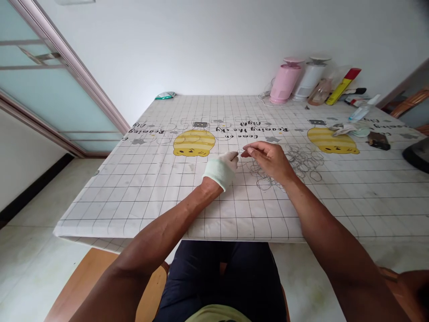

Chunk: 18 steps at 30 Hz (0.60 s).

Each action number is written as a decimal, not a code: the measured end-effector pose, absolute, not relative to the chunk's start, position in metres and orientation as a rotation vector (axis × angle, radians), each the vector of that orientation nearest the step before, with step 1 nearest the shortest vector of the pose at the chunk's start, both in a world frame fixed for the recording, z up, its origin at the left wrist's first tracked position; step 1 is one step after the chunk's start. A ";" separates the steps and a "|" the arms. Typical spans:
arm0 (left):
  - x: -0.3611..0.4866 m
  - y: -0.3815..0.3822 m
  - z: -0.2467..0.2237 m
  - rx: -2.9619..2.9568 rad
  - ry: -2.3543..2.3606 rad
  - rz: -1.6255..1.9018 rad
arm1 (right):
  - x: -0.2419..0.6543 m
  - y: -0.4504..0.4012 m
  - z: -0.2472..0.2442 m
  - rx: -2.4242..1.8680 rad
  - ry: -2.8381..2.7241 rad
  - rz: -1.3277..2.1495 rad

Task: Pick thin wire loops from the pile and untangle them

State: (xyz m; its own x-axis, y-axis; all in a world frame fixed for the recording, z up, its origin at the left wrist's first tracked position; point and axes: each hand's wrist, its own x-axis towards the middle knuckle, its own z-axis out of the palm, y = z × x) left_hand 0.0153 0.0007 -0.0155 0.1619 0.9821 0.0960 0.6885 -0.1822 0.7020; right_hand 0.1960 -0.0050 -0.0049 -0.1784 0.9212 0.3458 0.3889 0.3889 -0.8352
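My left hand (pixel 228 163) wears a white glove with a pale green cuff and rests over the tablecloth, its fingers closed in a pinch. A thin grey loop (pixel 240 151) shows faintly at its fingertips. Just to the right is my bare right hand (pixel 268 157), with bent fingers drawn together and their tips facing the left hand. What they hold, if anything, is too small to make out. Beside and partly beneath the right hand lies a tangled pile of thin grey loops (pixel 303 163). More faint loops (pixel 182 139) lie on the cloth beyond my left hand.
A checked tablecloth (pixel 161 197) with yellow cartoon prints covers the table. At the back right stand a pink cylindrical device (pixel 285 84), a white one (pixel 309 80) and a yellow-red box (pixel 342 87). A clear bottle (pixel 363 109) and a dark object (pixel 378 140) are farther right.
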 end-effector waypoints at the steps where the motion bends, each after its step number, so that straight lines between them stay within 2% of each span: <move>1: 0.015 0.000 -0.015 1.943 1.578 0.760 | 0.197 -0.004 -0.006 -1.147 -1.737 0.750; 4: 0.015 0.001 -0.017 1.992 1.561 0.756 | 0.198 0.000 -0.012 -1.141 -1.803 0.617; 10: 0.014 0.004 -0.021 2.187 1.595 0.606 | 0.200 0.004 -0.026 -0.973 -2.141 0.106; 15: 0.012 0.005 -0.030 2.427 1.628 0.401 | 0.205 0.008 -0.030 -0.935 -2.293 -0.029; 18: 0.011 0.007 -0.034 2.491 1.620 0.342 | 0.206 0.007 -0.029 -0.927 -2.337 0.005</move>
State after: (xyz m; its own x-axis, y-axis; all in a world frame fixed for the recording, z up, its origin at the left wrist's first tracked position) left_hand 0.0108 0.0067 -0.0335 0.3908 0.9141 0.1083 0.8799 -0.4055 0.2477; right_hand 0.2059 0.0069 -0.0286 -0.5634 0.6212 0.5446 0.6190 0.7540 -0.2197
